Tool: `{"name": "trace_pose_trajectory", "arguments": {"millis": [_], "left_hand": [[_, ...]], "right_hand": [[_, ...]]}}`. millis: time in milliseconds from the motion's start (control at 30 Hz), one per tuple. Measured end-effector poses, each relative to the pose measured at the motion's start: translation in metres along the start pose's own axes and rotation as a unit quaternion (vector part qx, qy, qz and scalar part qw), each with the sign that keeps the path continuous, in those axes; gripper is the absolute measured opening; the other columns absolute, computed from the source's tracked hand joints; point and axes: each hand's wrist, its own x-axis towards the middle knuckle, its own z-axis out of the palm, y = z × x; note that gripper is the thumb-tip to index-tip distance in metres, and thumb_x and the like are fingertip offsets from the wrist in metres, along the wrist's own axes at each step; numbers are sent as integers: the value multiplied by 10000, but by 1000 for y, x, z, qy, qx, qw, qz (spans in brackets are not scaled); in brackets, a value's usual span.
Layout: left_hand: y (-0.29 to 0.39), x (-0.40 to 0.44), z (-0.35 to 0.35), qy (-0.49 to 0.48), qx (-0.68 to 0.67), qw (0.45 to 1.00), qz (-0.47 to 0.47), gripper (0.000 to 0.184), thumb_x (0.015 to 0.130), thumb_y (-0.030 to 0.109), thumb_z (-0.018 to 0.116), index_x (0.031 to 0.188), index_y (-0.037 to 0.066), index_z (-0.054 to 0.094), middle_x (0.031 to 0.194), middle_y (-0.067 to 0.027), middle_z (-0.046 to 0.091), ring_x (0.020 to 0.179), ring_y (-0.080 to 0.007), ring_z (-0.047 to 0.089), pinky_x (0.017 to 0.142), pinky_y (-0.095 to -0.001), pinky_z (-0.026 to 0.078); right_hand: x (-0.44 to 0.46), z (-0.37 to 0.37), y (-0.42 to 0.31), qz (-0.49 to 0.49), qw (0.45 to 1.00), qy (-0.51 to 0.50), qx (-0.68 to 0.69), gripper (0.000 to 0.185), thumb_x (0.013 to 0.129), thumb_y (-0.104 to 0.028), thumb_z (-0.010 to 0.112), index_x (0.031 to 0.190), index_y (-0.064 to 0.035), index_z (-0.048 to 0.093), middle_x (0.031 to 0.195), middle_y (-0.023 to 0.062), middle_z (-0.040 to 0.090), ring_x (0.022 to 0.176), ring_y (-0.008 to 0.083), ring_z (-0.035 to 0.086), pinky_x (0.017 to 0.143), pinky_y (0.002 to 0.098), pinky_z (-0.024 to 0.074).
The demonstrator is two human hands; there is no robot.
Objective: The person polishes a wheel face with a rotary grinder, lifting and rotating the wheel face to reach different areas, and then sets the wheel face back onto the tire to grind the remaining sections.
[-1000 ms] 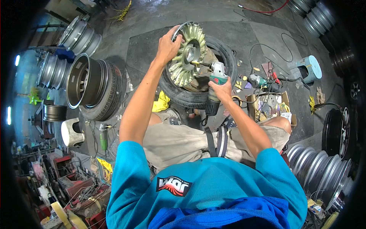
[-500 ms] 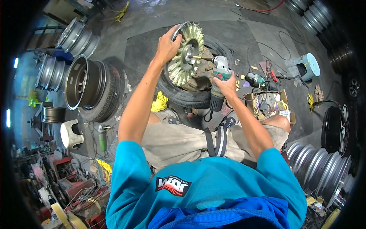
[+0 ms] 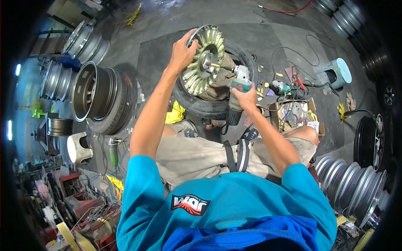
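My left hand grips the upper left rim of a pale yellow-green, many-spoked wheel, which is tilted up on a tire lying flat. In my right hand is a green and grey power tool, its body pointing down toward me. The tool's thin shaft reaches left to the wheel's hub, and its tip is at the centre opening. Brown cloth shows inside the tire, behind the wheel.
A cardboard box of supplies and a second grinder with cords lie right of the tire. Beyond is a light blue stool. A bronze rim on a tire and a white stool stand left. A yellow cloth lies nearby.
Over the last second, the tool in my right hand shifted slightly right, then back left and a little lower. My left hand stays on the wheel's rim.
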Motion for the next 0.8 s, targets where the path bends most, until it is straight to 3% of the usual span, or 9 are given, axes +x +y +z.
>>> {"name": "trace_pose_trajectory", "arguments": {"millis": [233, 367, 433, 500, 567, 700, 767, 800], "left_hand": [[-7, 0, 1, 4, -8, 1000, 8, 472, 963, 200, 591, 1408, 41, 592, 897, -111, 780, 876, -220, 739, 848, -354, 553], [-4, 0, 6, 8, -14, 1000, 14, 477, 964, 216, 591, 1409, 42, 591, 901, -119, 780, 882, -233, 745, 858, -358, 556], [-4, 1, 7, -6, -22, 1000, 17, 470, 987, 199, 584, 1431, 47, 587, 916, -61, 788, 913, -148, 694, 888, -319, 521], [-5, 2, 7, -6, -18, 1000, 13, 462, 993, 197, 583, 1430, 47, 586, 920, -71, 787, 902, -145, 691, 877, -318, 523], [-4, 2, 6, -8, -24, 1000, 11, 483, 960, 222, 592, 1402, 29, 592, 930, -144, 782, 927, -282, 758, 889, -382, 557], [-6, 5, 6, -4, -6, 1000, 14, 480, 959, 220, 591, 1398, 27, 594, 923, -143, 782, 907, -280, 758, 880, -382, 559], [-9, 3, 6, -8, -18, 999, 27, 486, 986, 209, 584, 1446, 53, 577, 911, -54, 786, 836, -129, 662, 819, -304, 520], [-10, 1, 7, -10, -18, 999, 26, 486, 986, 209, 584, 1446, 53, 577, 911, -54, 786, 836, -129, 662, 819, -304, 520]], "right_hand": [[-26, -3, -27, 67, 992, -75, 79, 841, 672, -310, 902, 1298, 69, 488, 1147, 176, 661, 1030, 261, 651, 926, 373, 530], [-2, 2, -35, 40, 985, -91, 138, 858, 668, -313, 894, 1303, 97, 487, 1169, 199, 657, 1035, 279, 652, 926, 374, 529], [9, 0, -40, -15, 998, -32, 61, 867, 662, -310, 891, 1304, 109, 486, 1200, 239, 653, 1071, 307, 655, 937, 398, 530], [17, -2, -39, -69, 998, -3, 9, 892, 656, -316, 897, 1316, 106, 471, 1203, 280, 659, 1095, 349, 667, 950, 429, 529], [10, -12, -56, -100, 994, 18, -39, 904, 657, -325, 903, 1330, 85, 459, 1179, 295, 671, 1092, 380, 679, 954, 449, 528], [6, -12, -31, -99, 994, -9, -51, 900, 660, -321, 914, 1326, 66, 448, 1155, 287, 683, 1082, 392, 688, 948, 448, 533], [2, -12, -30, -78, 995, -25, -55, 895, 660, -314, 912, 1320, 71, 446, 1158, 290, 684, 1081, 393, 691, 951, 445, 534], [1, -12, -30, -80, 995, -14, -53, 890, 658, -312, 910, 1316, 71, 449, 1162, 292, 684, 1084, 393, 691, 955, 445, 533]]}}
